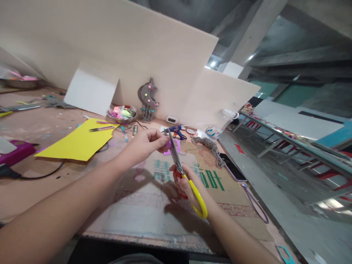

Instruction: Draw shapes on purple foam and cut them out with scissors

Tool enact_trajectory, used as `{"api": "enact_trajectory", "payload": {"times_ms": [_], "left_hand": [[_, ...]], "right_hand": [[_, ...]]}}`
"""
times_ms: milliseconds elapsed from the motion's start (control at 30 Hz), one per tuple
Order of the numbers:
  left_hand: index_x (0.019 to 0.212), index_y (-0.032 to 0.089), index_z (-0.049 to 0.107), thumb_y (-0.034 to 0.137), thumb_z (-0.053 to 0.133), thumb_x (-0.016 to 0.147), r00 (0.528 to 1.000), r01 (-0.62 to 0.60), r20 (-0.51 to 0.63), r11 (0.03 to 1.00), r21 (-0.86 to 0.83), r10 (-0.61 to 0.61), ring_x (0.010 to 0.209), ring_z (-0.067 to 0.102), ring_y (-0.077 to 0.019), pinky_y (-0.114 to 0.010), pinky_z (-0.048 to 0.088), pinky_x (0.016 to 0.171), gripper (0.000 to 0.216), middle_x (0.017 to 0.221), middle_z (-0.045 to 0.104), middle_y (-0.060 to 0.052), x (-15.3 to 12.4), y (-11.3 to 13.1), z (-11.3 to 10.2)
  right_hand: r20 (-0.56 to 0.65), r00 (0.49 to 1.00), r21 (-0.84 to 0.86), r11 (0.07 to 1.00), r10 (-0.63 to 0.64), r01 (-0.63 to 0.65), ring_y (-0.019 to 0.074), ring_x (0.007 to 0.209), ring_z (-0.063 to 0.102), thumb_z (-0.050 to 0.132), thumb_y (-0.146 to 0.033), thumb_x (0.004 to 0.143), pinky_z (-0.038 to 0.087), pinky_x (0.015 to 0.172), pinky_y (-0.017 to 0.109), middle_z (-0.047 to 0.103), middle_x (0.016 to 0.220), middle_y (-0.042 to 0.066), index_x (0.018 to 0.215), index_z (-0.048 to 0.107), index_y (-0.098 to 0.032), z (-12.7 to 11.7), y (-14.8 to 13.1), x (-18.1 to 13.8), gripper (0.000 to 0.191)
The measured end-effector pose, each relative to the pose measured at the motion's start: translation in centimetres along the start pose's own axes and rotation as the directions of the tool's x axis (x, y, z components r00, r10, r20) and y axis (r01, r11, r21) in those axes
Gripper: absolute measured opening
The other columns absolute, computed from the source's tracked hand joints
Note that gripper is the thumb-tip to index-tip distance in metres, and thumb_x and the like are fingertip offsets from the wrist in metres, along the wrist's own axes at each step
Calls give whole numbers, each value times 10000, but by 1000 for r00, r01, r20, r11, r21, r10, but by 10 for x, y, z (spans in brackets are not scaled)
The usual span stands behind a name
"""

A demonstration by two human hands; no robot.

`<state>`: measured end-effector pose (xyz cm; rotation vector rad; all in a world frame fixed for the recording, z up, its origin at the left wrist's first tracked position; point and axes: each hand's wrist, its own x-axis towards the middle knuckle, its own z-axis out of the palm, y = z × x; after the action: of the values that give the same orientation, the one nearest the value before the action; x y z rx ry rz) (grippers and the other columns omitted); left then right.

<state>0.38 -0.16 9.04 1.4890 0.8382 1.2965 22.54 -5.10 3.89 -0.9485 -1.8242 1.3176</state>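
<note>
My right hand (185,179) grips scissors (198,198) with yellow and red handles, their blades pointing up and away from me. Thumb and fingers of my left hand (154,141) pinch a small purple piece (168,144), its kind not clear, right beside the blades. I cannot tell whether the blades touch it. Behind my hands lie a purple sheet (176,147) and a blue glue gun (176,128). Under them is a brown board (233,196) printed with green characters, partly covered by a pale translucent sheet (123,216).
At left lie yellow paper (74,143) with a pen-like tool (101,128) on it and a magenta device (16,152). A grey moon ornament (147,95) leans on the back panel beside a metal bowl (123,118). Grey yarn (210,146) and a phone (232,167) are at right.
</note>
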Motion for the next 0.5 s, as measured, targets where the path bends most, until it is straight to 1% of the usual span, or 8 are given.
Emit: {"api": "enact_trajectory", "payload": {"times_ms": [100,233,300,400,500], "left_hand": [[715,164,627,541,740,800,1000,-15,-9,1000,10,15,687,698,-166,-299,570,683,403,719,743,-52,0,-2,0],[734,167,635,530,712,832,998,-10,-58,998,68,14,694,697,-167,-296,559,687,384,718,743,-51,-2,-2,0],[735,169,641,531,678,857,998,-4,-63,996,85,9,696,695,-166,-296,556,696,384,722,742,-50,-3,0,1],[730,168,650,480,662,864,999,14,-52,996,83,-10,702,694,-166,-297,555,710,339,719,737,-46,-5,5,3],[733,165,653,402,688,827,998,17,-60,995,98,-11,710,690,-170,-298,550,716,257,715,732,-41,-5,7,5]], "right_hand": [[-3,1000,-3,1000,3,-3,81,512,233,548,-793,834,203,434,222,375,723,-53,1166,535,-183,0,0,0,695],[-21,1000,-4,1000,20,-20,83,518,234,548,-801,826,198,434,221,382,728,-48,1172,534,-188,1,1,0,705],[-37,999,-4,1000,13,-14,84,521,244,554,-804,819,207,431,221,399,743,-39,1168,540,-189,2,2,0,707],[-52,999,4,1000,-5,5,87,515,250,553,-794,829,224,425,223,407,743,-33,1177,544,-189,2,5,0,699],[-55,998,11,1000,-6,6,89,511,240,546,-791,835,224,418,224,404,735,-33,1186,541,-192,2,7,0,695]]}}
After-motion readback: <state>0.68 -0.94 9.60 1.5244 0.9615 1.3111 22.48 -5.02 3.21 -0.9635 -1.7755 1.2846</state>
